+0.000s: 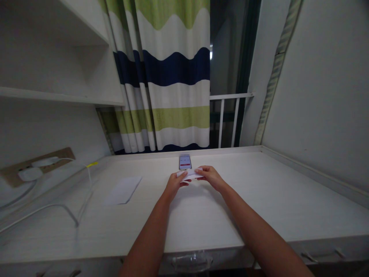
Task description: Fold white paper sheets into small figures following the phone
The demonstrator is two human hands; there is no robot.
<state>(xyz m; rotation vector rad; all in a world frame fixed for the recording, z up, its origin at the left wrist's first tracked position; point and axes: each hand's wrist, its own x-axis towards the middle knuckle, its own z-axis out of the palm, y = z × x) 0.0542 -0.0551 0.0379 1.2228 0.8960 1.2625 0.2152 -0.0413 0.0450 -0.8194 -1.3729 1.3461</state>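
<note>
A small piece of white folded paper (190, 174) is held level between both hands, above the middle of the white desk (198, 223). My left hand (174, 185) pinches its left end, thumb on top and fingers curled below. At the right end, my right hand (211, 177) grips it the same way. Just beyond the paper, a phone (185, 162) with a lit screen lies at the back of the desk. Part of the paper is hidden by my thumbs.
White sheets of paper (123, 190) lie to the left. Chargers (30, 174) are plugged into a wall socket, and a white cable (54, 206) runs over the desk's left side. A striped curtain (175, 69) hangs behind; a shelf (57, 96) juts out at upper left.
</note>
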